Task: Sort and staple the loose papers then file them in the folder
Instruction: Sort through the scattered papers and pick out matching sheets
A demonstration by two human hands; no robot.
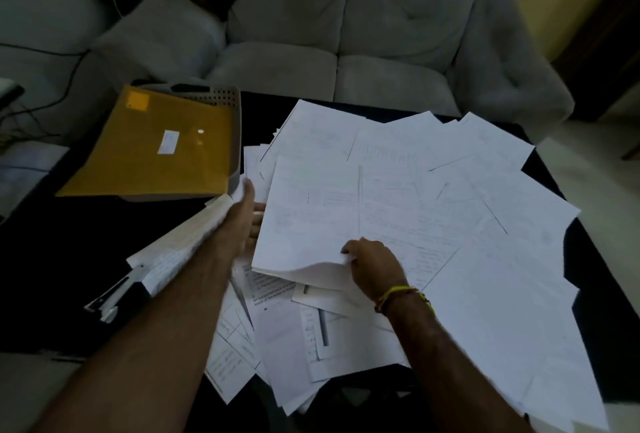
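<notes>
My right hand (pixel 372 264) pinches the top sheet (pixel 311 224) by its near corner; my left hand (pixel 247 214), fingers straight, steadies its far edge. I should lift slowly, peeling one page off the pile.

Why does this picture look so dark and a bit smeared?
Head view: the room is dim, so the black table swallows detail; the loose papers stay brightest, their print too blurred to read; a small glare spot sits on the yellow folder; the wide lens bends the edges.

I see white loose papers (pixel 433 197) with faint grey print under my fingers. Yellow-orange folder (pixel 152 148) with white label, left of my left fingertips. Table (pixel 69 242) black. Sofa (pixel 346 34) pale grey. Yellow thread band (pixel 403 295) on right wrist.
</notes>
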